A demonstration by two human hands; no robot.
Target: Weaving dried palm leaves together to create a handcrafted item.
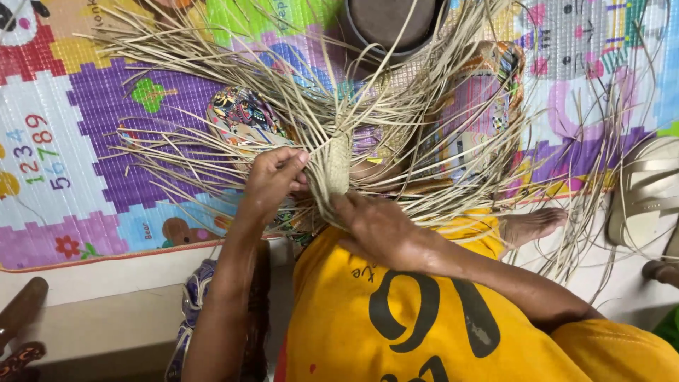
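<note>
We pinch the woven strip [338, 164] with our left hand [272, 177] at nine o'clock; our right hand [378, 226] clamps its base. Light, springy, brittle straw strands [212, 53].

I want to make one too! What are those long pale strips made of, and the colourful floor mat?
The long pale tan strips look like dried palm leaf or straw: matte, flat, springy. The colourful puzzle-pattern floor mat seems glossy plastic foam, with a quilted, shiny surface.

Colourful play mat [85, 141] on floor; beige sandal [647, 194] at right; dark round pot [385, 25] up top.
</note>
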